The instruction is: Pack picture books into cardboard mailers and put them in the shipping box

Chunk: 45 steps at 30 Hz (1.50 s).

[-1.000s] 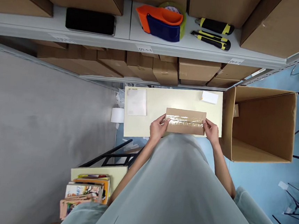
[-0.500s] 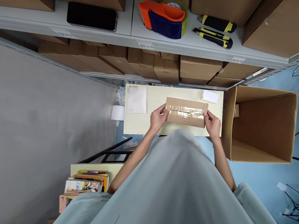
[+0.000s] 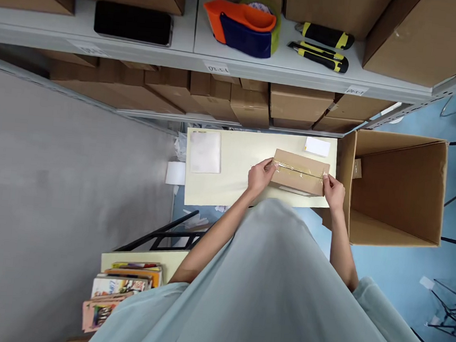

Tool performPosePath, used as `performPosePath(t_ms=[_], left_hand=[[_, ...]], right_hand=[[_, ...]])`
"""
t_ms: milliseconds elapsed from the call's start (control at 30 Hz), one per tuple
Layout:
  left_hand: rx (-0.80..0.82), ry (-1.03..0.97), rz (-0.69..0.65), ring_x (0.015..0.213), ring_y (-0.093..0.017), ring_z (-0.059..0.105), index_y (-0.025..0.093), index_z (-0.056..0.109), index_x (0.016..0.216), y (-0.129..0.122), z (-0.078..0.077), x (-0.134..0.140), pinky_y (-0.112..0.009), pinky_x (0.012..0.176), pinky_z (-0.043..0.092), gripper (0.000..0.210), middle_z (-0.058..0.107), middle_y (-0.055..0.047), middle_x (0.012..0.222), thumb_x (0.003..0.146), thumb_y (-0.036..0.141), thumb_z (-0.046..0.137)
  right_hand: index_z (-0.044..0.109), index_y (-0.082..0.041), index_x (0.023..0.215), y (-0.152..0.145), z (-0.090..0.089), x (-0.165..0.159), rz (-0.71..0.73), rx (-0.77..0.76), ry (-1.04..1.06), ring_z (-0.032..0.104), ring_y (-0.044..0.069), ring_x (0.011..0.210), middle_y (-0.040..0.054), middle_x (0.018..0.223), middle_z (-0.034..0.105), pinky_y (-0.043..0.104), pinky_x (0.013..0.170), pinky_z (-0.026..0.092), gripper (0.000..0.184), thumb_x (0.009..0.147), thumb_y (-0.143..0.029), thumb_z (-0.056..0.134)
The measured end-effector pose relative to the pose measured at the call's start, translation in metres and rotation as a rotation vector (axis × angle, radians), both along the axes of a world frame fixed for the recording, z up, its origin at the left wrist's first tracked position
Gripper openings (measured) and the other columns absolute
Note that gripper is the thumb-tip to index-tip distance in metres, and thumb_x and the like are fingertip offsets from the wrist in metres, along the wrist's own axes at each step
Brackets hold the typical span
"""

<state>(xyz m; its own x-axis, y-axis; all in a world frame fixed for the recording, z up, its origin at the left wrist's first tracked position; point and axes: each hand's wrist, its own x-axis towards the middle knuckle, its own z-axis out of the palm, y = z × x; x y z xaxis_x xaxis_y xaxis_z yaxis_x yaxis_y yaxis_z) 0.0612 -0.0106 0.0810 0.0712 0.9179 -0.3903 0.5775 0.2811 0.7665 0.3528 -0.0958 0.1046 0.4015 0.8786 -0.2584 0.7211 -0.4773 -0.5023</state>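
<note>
The left hand [image 3: 259,178] and right hand [image 3: 334,192] pinched opposite ends of the taped carton [image 3: 299,173]; uneven grip could have knocked it against the open cardboard box [image 3: 404,192] (just beyond the right hand).

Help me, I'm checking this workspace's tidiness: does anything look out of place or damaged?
Slightly: crumpled pale material shows past the left end of the table, off its top, looking like stray scrap. The taped box between the left hand and right hand shows no clear damage.

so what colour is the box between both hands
The box is brown, best seen in the head view.
</note>
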Motion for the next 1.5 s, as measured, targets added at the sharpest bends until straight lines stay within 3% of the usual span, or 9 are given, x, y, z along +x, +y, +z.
performPosePath(t_ms=[233, 400, 567, 667, 800, 933, 1133, 1333, 1500], left_hand=[[-0.044, 0.098, 0.013, 0.118, -0.028, 0.079, 0.029, 0.079, 0.131, -0.009, -0.023, -0.003, -0.034, 0.1, 0.058, 0.034, 0.085, -0.005, 0.125, 0.108, 0.047, 0.061], [-0.015, 0.013, 0.023, 0.116, -0.031, 0.08, 0.026, 0.072, 0.14, -0.043, -0.039, -0.018, -0.041, 0.101, 0.06, 0.04, 0.084, -0.01, 0.127, 0.107, 0.046, 0.062], [-0.062, -0.083, 0.112, 0.121, -0.03, 0.078, 0.022, 0.068, 0.137, -0.07, -0.052, -0.026, -0.044, 0.102, 0.062, 0.042, 0.079, -0.015, 0.137, 0.102, 0.046, 0.067], [-0.038, -0.044, 0.126, 0.117, -0.029, 0.078, 0.023, 0.068, 0.134, -0.069, -0.053, -0.022, -0.043, 0.103, 0.061, 0.04, 0.079, -0.014, 0.136, 0.102, 0.047, 0.065], [0.02, 0.04, 0.146, 0.106, -0.029, 0.077, 0.022, 0.068, 0.126, -0.06, -0.052, -0.011, -0.043, 0.1, 0.06, 0.041, 0.08, -0.013, 0.123, 0.1, 0.053, 0.066], [0.046, 0.054, 0.184, 0.101, -0.027, 0.074, 0.019, 0.064, 0.124, -0.057, -0.056, -0.005, -0.04, 0.095, 0.059, 0.042, 0.077, -0.014, 0.12, 0.1, 0.053, 0.065], [0.01, 0.02, 0.245, 0.107, -0.026, 0.073, 0.021, 0.062, 0.125, -0.061, -0.059, -0.003, -0.04, 0.098, 0.059, 0.04, 0.076, -0.014, 0.126, 0.099, 0.051, 0.067], [0.011, -0.014, 0.264, 0.114, -0.026, 0.074, 0.021, 0.062, 0.127, -0.066, -0.061, -0.005, -0.04, 0.102, 0.058, 0.044, 0.076, -0.015, 0.13, 0.097, 0.051, 0.072], [0.018, -0.013, 0.26, 0.115, -0.027, 0.074, 0.019, 0.064, 0.128, -0.063, -0.063, -0.006, -0.042, 0.105, 0.059, 0.045, 0.075, -0.016, 0.131, 0.098, 0.052, 0.071]], right_hand=[[0.08, -0.018, 0.098, 0.007, -0.019, -0.007, -0.001, -0.103, 0.05, 0.057, 0.025, 0.071, 0.0117, 0.078, 0.072, 0.032, 0.068, 0.038, 0.09, 0.103, -0.086, 0.02], [0.08, -0.018, 0.12, -0.012, -0.026, -0.014, 0.06, -0.033, 0.149, 0.068, 0.028, 0.08, 0.0126, 0.091, 0.08, 0.032, 0.074, 0.046, 0.081, 0.107, -0.078, 0.028], [0.069, -0.016, 0.145, -0.035, -0.039, -0.026, 0.036, 0.035, 0.231, 0.071, 0.027, 0.087, 0.0152, 0.114, 0.083, 0.035, 0.081, 0.055, 0.078, 0.11, -0.07, 0.026], [0.07, -0.015, 0.141, -0.032, -0.044, -0.026, 0.062, 0.033, 0.189, 0.073, 0.028, 0.094, 0.0181, 0.122, 0.081, 0.037, 0.086, 0.057, 0.075, 0.111, -0.067, 0.024], [0.071, -0.013, 0.129, -0.018, -0.05, -0.028, 0.116, -0.091, 0.053, 0.073, 0.031, 0.087, 0.0201, 0.108, 0.079, 0.041, 0.085, 0.056, 0.069, 0.114, -0.061, 0.023], [0.058, -0.008, 0.15, -0.01, -0.06, -0.036, 0.101, -0.092, -0.028, 0.073, 0.035, 0.108, 0.0259, 0.125, 0.076, 0.041, 0.087, 0.056, 0.074, 0.114, -0.065, 0.026], [0.054, -0.016, 0.162, -0.011, -0.059, -0.028, 0.141, 0.032, 0.11, 0.072, 0.033, 0.118, 0.0183, 0.134, 0.077, 0.04, 0.093, 0.057, 0.072, 0.116, -0.059, 0.019], [0.057, -0.017, 0.16, -0.015, -0.054, -0.018, 0.201, -0.018, 0.166, 0.074, 0.032, 0.101, 0.0163, 0.12, 0.081, 0.038, 0.087, 0.055, 0.071, 0.116, -0.056, 0.017], [0.06, -0.017, 0.157, -0.016, -0.058, -0.018, 0.206, -0.058, 0.142, 0.074, 0.033, 0.102, 0.017, 0.121, 0.08, 0.041, 0.089, 0.057, 0.068, 0.116, -0.055, 0.02]])
